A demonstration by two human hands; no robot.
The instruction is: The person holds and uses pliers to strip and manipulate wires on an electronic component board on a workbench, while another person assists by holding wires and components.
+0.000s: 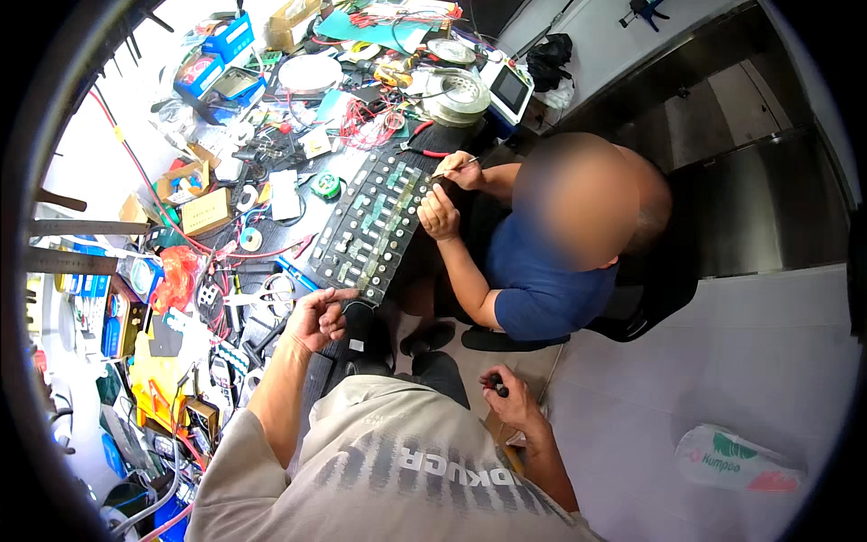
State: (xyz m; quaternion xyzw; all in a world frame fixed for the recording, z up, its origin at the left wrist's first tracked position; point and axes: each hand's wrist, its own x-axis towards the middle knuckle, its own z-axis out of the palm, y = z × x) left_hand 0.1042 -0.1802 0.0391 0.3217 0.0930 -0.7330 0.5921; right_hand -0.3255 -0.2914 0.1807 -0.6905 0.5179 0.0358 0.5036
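A dark rectangular block that looks like a battery pack [372, 226] lies at the table's near right edge, with rows of round terminals, silver metal bars and greenish strips on top. My left hand [316, 322] is at its near corner; the index finger stretches out to that corner and the other fingers curl loosely, holding nothing. Away from the table, low beside my body, my right hand [517, 402] is closed around a small tool with a black and red handle [496, 386]. Its far end is hidden, so its kind is unclear.
A co-worker in a blue shirt [551, 294] sits at the right, both hands by the pack's right edge, with a thin tool. Red-handled pliers [421, 135], wire spools [454, 98], white scissors [262, 296], a tan box [207, 212] and tangled wires crowd the table.
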